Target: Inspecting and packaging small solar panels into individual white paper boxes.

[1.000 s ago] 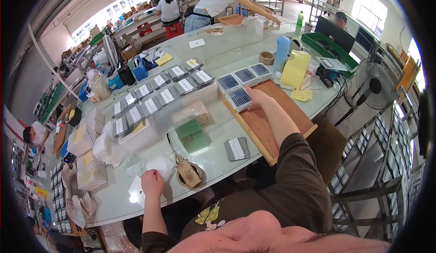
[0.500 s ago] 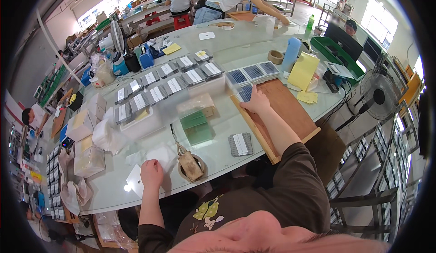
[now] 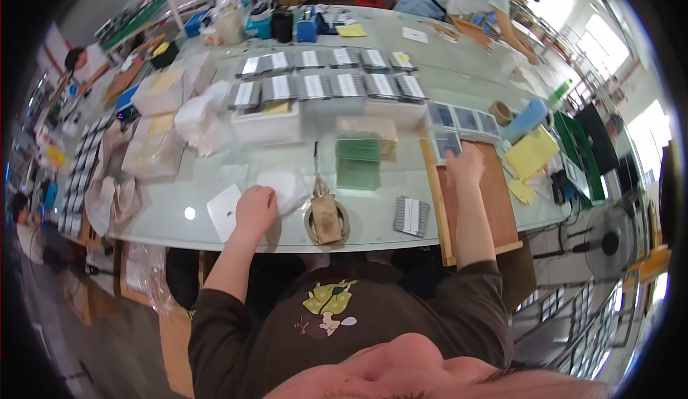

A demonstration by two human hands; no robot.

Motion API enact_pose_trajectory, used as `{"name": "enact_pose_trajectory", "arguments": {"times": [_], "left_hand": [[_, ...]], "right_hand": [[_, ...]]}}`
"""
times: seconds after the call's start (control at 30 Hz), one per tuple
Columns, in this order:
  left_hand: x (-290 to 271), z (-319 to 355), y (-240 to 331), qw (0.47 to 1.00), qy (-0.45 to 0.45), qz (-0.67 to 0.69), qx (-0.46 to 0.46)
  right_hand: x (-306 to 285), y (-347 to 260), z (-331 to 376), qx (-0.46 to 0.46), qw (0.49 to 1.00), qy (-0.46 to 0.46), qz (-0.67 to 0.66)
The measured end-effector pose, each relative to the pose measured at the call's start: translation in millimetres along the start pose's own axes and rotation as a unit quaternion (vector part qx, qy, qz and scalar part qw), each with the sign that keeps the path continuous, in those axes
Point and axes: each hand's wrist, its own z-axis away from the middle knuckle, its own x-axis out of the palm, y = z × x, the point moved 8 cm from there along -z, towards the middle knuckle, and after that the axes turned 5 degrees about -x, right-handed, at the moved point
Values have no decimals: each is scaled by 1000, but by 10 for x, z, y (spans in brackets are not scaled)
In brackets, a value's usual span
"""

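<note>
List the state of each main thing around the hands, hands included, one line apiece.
Dark-blue, white-edged rectangular panels, face up, side by side
Bare right hand, at the nearest panel; grip unclear
Bare left hand, fingers curled in
Reddish-brown wooden board, flat, partly hidden by the forearm
Green translucent rectangular sheets, piled
Grey ridged rectangular bundle, lying flat, white-banded
Tan round roll, lying flat
Brown rectangular block, resting on the roll

**Slick gloss beside dull wood**

I have a smooth, glossy, glass-like tabletop [image 3: 168, 213]. My tray [image 3: 494, 209] is dull reddish-brown wood with paler wooden edging [image 3: 438, 209]. The dark-blue panels [image 3: 467, 120] look slick; the green plates [image 3: 358, 164], smooth and translucent. I see a rough-looking tan block [image 3: 327, 218], matt yellow paper [image 3: 532, 153], crinkly clear plastic [image 3: 147, 273] and my matt cloth shirt [image 3: 423, 313].
</note>
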Motion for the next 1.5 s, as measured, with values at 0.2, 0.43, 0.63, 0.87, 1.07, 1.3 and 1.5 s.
{"name": "enact_pose_trajectory", "arguments": {"times": [0.2, 0.43, 0.63, 0.87, 1.07, 1.3, 1.5], "left_hand": [[97, -146, 53, 994, -79, -78, 16], [203, -246, 88, 975, -158, -149, 44], [179, -307, 37, 972, -193, -127, 38], [117, -301, 58, 972, -201, -111, 40], [223, -392, 138, 955, -235, -180, 35], [217, -445, -45, 958, -257, -120, -42], [160, -302, -72, 976, -212, -39, -37]], "right_hand": [[-362, -1293, 1005, -383, 875, 188, -229], [-102, -1774, 981, -475, 840, 211, -159], [-131, -1761, 694, -447, 802, 62, -391], [-160, -1728, 495, -299, 741, -83, -596], [322, -1654, 889, -139, 708, -162, -673], [765, -1549, 1536, -14, 649, -264, -713], [921, -1572, 2028, -14, 723, -278, -632]]}}
